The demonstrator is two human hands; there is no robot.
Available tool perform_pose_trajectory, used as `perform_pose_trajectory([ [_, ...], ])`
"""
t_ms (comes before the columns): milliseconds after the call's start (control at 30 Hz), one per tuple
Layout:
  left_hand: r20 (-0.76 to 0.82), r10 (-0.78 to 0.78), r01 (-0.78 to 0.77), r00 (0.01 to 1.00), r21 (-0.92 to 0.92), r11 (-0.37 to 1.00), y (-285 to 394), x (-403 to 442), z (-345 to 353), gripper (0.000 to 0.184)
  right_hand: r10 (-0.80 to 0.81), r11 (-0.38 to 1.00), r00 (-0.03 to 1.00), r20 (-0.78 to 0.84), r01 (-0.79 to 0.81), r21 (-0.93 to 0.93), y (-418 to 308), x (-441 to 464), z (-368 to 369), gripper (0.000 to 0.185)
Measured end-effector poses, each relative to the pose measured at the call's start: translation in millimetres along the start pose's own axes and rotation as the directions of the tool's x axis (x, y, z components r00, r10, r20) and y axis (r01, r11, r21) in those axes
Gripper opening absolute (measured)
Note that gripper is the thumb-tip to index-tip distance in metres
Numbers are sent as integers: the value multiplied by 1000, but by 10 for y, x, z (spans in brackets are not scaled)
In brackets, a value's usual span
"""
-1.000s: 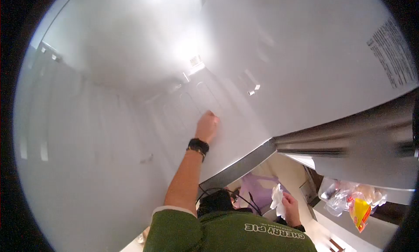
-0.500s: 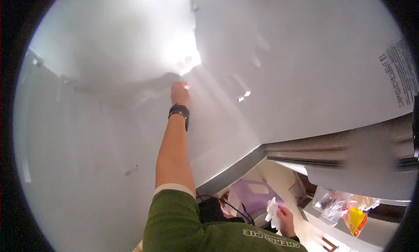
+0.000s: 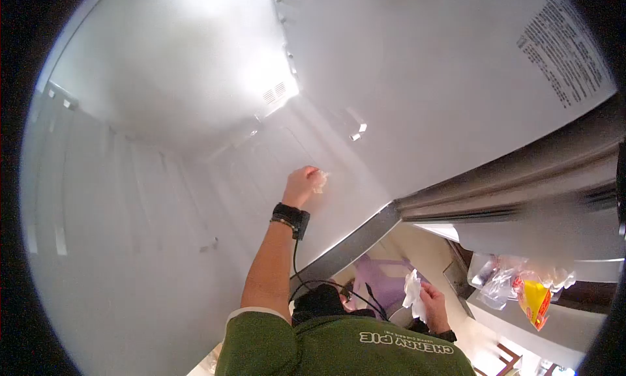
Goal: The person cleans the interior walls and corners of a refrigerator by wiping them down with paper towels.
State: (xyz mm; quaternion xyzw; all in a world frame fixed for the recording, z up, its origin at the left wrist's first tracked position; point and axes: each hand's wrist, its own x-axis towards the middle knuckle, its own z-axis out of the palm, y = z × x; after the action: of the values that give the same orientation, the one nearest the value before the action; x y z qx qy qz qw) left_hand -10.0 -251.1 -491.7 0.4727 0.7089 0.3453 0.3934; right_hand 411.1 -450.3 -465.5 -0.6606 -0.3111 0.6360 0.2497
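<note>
My left hand (image 3: 302, 187) is closed around a crumpled, damp-looking tissue (image 3: 320, 182) at its fingertips. It reaches into the white fridge interior (image 3: 176, 232), close to a smooth inner surface; whether it touches cannot be made out. A dark band with a cable circles that wrist. Near my body at the lower right, my right hand (image 3: 435, 305) grips a white tissue (image 3: 413, 296) that hangs loosely from the fingers. Past my left hand, a small vent grille (image 3: 274, 92) lies beside a bright light in the corner. A small shelf clip (image 3: 358, 132) sticks out of the wall.
On the right, the fridge door (image 3: 521, 200) stands swung out with its dark seal. Its shelf holds clear plastic bags and a yellow-red packet (image 3: 536, 303). A purple plastic item (image 3: 381, 281) is below, beyond the grey front edge (image 3: 345, 245). Black cables loop by my chest.
My left hand has drawn back from the lit far corner, towards me and to the right, with the tissue in it. My right hand keeps its tissue. The whole view has shifted a little.
</note>
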Motion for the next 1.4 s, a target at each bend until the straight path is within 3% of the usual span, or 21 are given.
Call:
perform_pose_trajectory([
  [33, 108, -175, 191, 979, -170, 967, 41, -11, -40, 18, 22, 1000, 1000, 0, -22, 16, -1, -29, -15, 29],
  [133, 81, -148, 165, 986, -264, 950, -179, 97, -101, 21, -50, 999, 998, -37, 50, -3, 192, -27, -122, 29],
  [167, -47, -41, 38, 998, -59, 998, -269, 150, -124, 22, -47, 999, 998, -40, 47, -13, 209, -53, -141, 28],
  [233, -253, 195, -117, 948, 296, 948, -342, 183, -160, 24, -42, 999, 998, -44, 40, -31, 205, -108, -142, 28],
  [267, -352, 294, -125, 889, 431, 894, -380, 183, -155, 24, -38, 999, 998, -50, 37, -15, 238, -107, -152, 29],
  [333, -585, 397, -68, 707, 502, 862, -281, 78, -132, 24, -34, 999, 997, -70, 35, 17, 272, -100, -165, 29],
  [433, -282, 476, -256, 833, 567, 783, -440, 14, -38, 29, -35, 999, 998, -54, 34, -28, 199, -147, -150, 30],
  [533, -133, 388, -233, 912, 611, 757, -343, 10, 31, 25, -21, 1000, 998, -57, 20, -10, 282, -101, -170, 30],
  [633, -38, 473, -353, 880, 614, 706, -204, -9, 67, 19, -41, 999, 998, -43, 41, -2, 290, -48, -150, 31],
  [667, -37, 388, -289, 921, 603, 743, -172, -5, 60, 16, -29, 1000, 999, -46, 28, -4, 287, -40, -135, 31],
  [767, -40, 350, -240, 936, 654, 717, -148, 93, -28, 13, 6, 1000, 999, -54, -7, -16, 250, -53, -126, 30],
  [833, -134, 292, -91, 947, 761, 642, -259, 331, -206, 12, 6, 1000, 999, -54, -7, -21, 187, -22, -114, 30],
  [900, -279, 411, -42, 868, 783, 620, -595, 601, -461, 14, 3, 999, 998, -65, -6, -47, 240, 4, -184, 29],
  [967, -324, 292, 87, 900, 789, 608, -837, 819, -848, 16, 5, 998, 997, -74, -10, -58, 286, -8, -223, 29],
  [1067, -450, 325, 113, 832, 710, 695, -918, 857, -1074, 16, 18, 999, 996, -86, -21, -40, 262, -28, -183, 29],
  [1167, -391, 147, 183, 909, 689, 701, -664, 738, -952, 20, 56, 998, 996, -73, -58, -28, 241, -104, -173, 29],
  [1233, -353, 268, 111, 896, 763, 636, -666, 503, -656, 19, 55, 997, 997, -52, -57, -52, 167, -93, -119, 29],
  [1300, -319, 193, 97, 928, 707, 701, -700, 128, -333, 17, 58, 995, 998, -23, -60, -80, 157, -53, -103, 30],
  [1367, -160, 226, -63, 961, 668, 741, -538, -338, -140, 15, 41, 992, 999, 7, -40, -117, 140, 12, -110, 30],
  [1400, -162, 264, -105, 951, 634, 766, -468, -433, -113, 15, 26, 990, 999, 26, -22, -143, 133, 49, -127, 30],
])
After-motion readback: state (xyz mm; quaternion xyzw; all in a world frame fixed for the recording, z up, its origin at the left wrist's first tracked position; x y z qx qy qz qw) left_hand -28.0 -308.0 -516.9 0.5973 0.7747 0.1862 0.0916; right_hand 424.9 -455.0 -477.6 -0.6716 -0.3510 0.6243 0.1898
